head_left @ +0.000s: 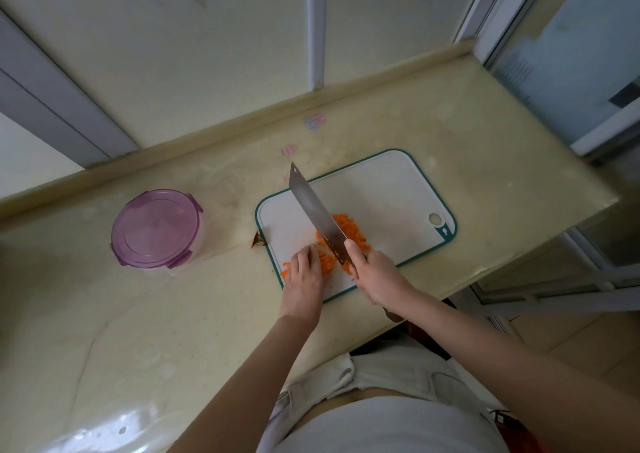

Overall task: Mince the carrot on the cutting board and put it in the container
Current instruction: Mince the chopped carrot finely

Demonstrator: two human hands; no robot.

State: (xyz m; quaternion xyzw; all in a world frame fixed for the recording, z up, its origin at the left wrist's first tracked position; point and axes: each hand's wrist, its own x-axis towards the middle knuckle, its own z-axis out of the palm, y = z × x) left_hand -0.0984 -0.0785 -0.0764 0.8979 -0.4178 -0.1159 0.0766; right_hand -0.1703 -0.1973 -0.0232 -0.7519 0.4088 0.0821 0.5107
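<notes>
A white cutting board with a green rim lies on the counter. On its near half sit orange carrot strips, some cut small. My left hand holds down a bunch of carrot strips with curled fingers at the board's near left corner. My right hand grips the handle of a cleaver, forefinger along the blade. The blade slants over the carrot, right beside my left fingers. A round container with a closed purple lid stands to the left of the board.
A beige counter runs along a wall with a raised back ledge. Its right end drops off near a glass door. A small brown scrap lies at the board's left edge. Faint pink marks sit on the counter behind the board.
</notes>
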